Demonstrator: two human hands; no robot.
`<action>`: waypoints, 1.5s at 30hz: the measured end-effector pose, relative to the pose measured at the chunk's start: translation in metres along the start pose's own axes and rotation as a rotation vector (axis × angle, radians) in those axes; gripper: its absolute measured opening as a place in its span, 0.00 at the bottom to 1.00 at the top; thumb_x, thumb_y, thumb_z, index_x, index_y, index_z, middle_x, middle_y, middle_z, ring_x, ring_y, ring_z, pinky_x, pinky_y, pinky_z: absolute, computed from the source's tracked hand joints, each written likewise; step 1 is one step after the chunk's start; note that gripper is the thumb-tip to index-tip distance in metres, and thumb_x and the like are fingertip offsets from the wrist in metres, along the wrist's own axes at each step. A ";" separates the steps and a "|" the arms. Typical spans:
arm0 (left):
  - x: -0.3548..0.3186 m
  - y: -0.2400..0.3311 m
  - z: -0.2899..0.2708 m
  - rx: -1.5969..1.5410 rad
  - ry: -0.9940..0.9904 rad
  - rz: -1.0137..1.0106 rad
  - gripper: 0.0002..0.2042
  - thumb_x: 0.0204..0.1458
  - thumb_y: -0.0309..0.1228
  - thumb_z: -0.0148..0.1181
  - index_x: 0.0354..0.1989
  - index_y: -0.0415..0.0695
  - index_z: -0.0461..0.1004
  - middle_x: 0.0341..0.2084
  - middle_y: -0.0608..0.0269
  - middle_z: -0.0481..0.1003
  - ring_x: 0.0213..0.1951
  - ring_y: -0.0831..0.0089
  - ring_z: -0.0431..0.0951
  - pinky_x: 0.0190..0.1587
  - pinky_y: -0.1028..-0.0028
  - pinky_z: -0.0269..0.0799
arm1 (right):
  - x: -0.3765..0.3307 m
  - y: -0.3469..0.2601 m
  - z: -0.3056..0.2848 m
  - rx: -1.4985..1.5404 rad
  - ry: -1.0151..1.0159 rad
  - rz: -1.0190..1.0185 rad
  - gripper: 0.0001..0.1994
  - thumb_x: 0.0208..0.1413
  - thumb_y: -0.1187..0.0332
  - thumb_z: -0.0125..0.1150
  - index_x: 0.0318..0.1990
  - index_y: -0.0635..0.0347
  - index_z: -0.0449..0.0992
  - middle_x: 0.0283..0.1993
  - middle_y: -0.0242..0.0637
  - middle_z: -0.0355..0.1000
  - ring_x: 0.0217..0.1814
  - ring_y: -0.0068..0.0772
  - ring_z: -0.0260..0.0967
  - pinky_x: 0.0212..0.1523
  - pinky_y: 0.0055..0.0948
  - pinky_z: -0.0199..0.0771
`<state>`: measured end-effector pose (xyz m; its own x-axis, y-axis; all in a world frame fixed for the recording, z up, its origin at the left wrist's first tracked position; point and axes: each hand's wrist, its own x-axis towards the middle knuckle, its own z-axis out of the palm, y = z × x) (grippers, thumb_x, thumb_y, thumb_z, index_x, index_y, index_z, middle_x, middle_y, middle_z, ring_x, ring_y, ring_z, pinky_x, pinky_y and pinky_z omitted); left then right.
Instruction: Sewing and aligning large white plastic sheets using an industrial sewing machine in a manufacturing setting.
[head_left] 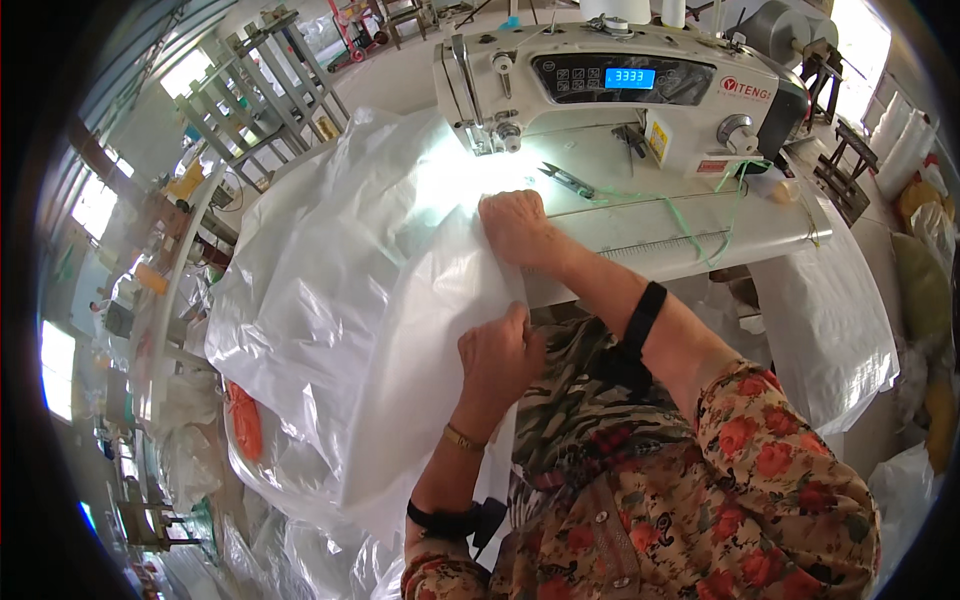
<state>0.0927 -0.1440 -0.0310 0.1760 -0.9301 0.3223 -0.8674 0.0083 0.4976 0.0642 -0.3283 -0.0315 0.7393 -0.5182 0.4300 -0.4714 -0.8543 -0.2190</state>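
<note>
A large sheet of white plastic (300, 290) drapes over the left of the sewing table and hangs toward my lap. My right hand (515, 228) is closed on its edge, just in front of the lit needle area of the sewing machine (600, 120). Nearer to me, my left hand (497, 360) is closed on the same edge, lower down. The fingertips of both hands are partly hidden. Glare washes out the spot under the needle. Thread snips (568, 180) lie on the table beyond my right hand, beside a loose green cord (685, 220).
A strip of white sheeting (830, 330) hangs off the table's right end. An orange bundle (243, 420) rests at the left against the plastic. A metal rack (260, 95) stands at the back left, and wrapped rolls (895, 140) stand at the far right.
</note>
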 end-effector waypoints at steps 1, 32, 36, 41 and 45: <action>0.005 0.001 0.004 0.002 0.034 0.016 0.05 0.45 0.26 0.54 0.23 0.41 0.65 0.13 0.53 0.69 0.20 0.49 0.73 0.25 0.59 0.65 | 0.005 0.005 -0.001 0.003 -0.002 0.005 0.04 0.45 0.75 0.50 0.29 0.63 0.71 0.28 0.49 0.74 0.32 0.52 0.75 0.31 0.47 0.69; -0.032 0.012 0.025 0.135 0.185 -0.165 0.04 0.53 0.26 0.55 0.32 0.40 0.66 0.28 0.53 0.73 0.30 0.53 0.76 0.34 0.60 0.68 | 0.001 0.004 -0.011 0.189 -0.008 0.459 0.12 0.53 0.63 0.56 0.34 0.65 0.77 0.35 0.50 0.77 0.41 0.50 0.77 0.44 0.43 0.76; -0.043 0.014 0.016 -0.063 0.171 -0.187 0.02 0.52 0.25 0.54 0.31 0.42 0.68 0.30 0.55 0.73 0.34 0.53 0.76 0.35 0.59 0.69 | -0.007 0.016 -0.023 0.381 -0.213 0.520 0.15 0.54 0.61 0.56 0.33 0.69 0.76 0.33 0.52 0.77 0.39 0.49 0.77 0.41 0.42 0.76; -0.084 -0.015 0.011 -0.186 0.120 -0.301 0.05 0.54 0.28 0.56 0.34 0.40 0.71 0.30 0.53 0.74 0.31 0.55 0.75 0.34 0.64 0.70 | -0.079 -0.018 -0.029 0.818 0.023 0.493 0.17 0.56 0.61 0.56 0.32 0.71 0.76 0.27 0.47 0.76 0.31 0.38 0.77 0.36 0.36 0.75; -0.100 -0.032 0.021 -0.503 0.120 -0.382 0.07 0.54 0.28 0.60 0.36 0.36 0.75 0.27 0.59 0.75 0.27 0.71 0.75 0.33 0.74 0.70 | -0.165 -0.056 -0.012 1.232 -0.061 0.651 0.20 0.55 0.58 0.63 0.42 0.70 0.72 0.34 0.39 0.73 0.34 0.26 0.70 0.35 0.28 0.72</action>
<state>0.0929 -0.0593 -0.0956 0.5056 -0.8543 0.1208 -0.4143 -0.1175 0.9025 -0.0376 -0.1947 -0.0803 0.5881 -0.8052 -0.0768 -0.0362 0.0687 -0.9970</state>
